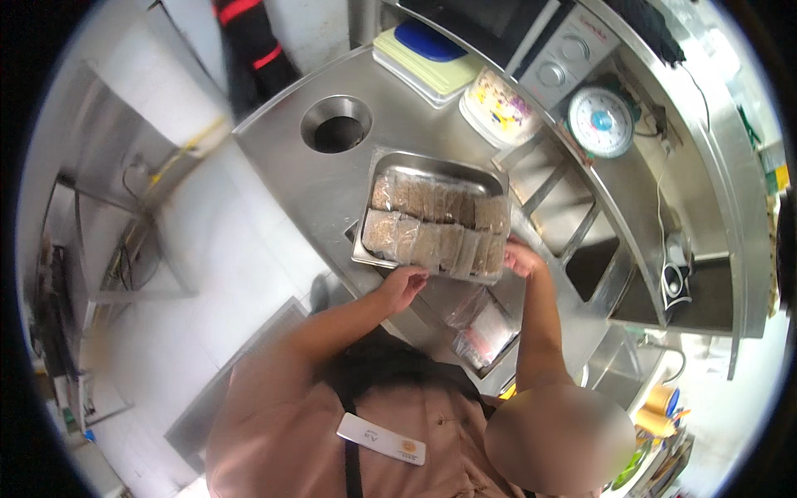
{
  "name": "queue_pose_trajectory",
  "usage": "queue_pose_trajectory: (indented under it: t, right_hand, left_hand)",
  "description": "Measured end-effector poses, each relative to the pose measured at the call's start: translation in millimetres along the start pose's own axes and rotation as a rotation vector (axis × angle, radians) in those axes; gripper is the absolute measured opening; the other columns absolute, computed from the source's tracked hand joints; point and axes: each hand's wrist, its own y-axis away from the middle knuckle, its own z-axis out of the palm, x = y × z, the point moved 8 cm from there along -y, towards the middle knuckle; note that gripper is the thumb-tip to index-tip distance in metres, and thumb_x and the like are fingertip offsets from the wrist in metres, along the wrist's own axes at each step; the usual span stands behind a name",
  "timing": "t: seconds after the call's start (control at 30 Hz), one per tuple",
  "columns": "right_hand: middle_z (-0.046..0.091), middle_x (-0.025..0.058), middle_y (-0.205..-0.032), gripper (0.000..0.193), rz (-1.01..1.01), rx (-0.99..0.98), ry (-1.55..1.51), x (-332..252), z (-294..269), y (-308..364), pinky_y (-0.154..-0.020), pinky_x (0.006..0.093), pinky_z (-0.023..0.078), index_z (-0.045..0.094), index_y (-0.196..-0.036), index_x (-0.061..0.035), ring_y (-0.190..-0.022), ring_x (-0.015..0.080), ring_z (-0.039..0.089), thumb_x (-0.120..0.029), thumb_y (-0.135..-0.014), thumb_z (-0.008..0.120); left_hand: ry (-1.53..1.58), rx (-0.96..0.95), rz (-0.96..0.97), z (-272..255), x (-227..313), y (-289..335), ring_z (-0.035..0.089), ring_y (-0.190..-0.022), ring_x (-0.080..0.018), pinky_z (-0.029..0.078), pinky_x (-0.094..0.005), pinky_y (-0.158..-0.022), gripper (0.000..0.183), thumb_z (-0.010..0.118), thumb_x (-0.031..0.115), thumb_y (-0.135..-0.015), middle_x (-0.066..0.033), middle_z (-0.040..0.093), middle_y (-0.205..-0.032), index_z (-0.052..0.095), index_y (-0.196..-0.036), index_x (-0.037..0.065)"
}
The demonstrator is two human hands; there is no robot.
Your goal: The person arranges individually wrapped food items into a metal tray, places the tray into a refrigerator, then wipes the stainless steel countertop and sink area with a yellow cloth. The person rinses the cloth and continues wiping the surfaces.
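Observation:
A rectangular metal tray [363,249] sits on the steel counter [290,158], packed with two rows of clear bags of brown food [436,224]. My left hand [404,286] is curled at the tray's near rim, by the front row of bags. My right hand [523,257] is closed on the tray's near right corner. Both forearms reach up from the lower edge.
A round hole [336,124] opens in the counter left of the tray. Behind it stand stacked cutting boards [427,54], a lidded container [498,104], an appliance with knobs [564,54] and a dial scale [599,122]. Loose plastic bags [486,332] lie near me; recessed wells [581,224] are at right.

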Motion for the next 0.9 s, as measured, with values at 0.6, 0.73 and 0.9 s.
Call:
queue_pose_trajectory:
  t: [0.6,0.73,0.9]
  right_hand:
    - [0.057,0.0128,-0.122,0.055,-0.140,-0.134,-0.161,-64.1,206.0,21.5,-0.087,0.0346,0.049,0.041,-0.133,-0.0003,-0.108,0.0243,0.058,-0.005,-0.081,0.059]
    - [0.051,0.0110,-0.131,0.064,-0.149,-0.340,-0.230,-77.4,361.6,13.8,-0.097,0.0368,0.044,0.037,-0.137,-0.0031,-0.117,0.0259,0.053,-0.010,-0.080,0.064]
    - [0.050,0.0118,-0.132,0.070,-0.126,-0.460,-0.094,-67.7,512.0,-39.3,-0.099,0.0408,0.043,0.039,-0.136,-0.0008,-0.119,0.0263,0.052,-0.022,-0.077,0.072]
  left_hand:
    - [0.066,-0.108,0.360,-21.4,154.1,131.2,0.062,-0.090,-0.0225,0.049,-0.0394,-0.085,0.016,0.057,0.002,-0.079,-0.0100,0.063,-0.092,0.060,-0.095,0.000]
    - [0.127,-0.064,0.591,-73.9,236.3,234.5,0.058,-0.102,-0.0257,0.045,-0.0416,-0.093,0.044,0.053,0.002,-0.077,-0.0129,0.059,-0.111,0.048,-0.120,-0.003]
    - [0.088,0.128,0.740,-165.9,323.9,330.7,0.059,-0.104,-0.0264,0.050,-0.0393,-0.089,0.057,0.053,0.001,-0.074,-0.0155,0.058,-0.117,0.042,-0.130,-0.004]
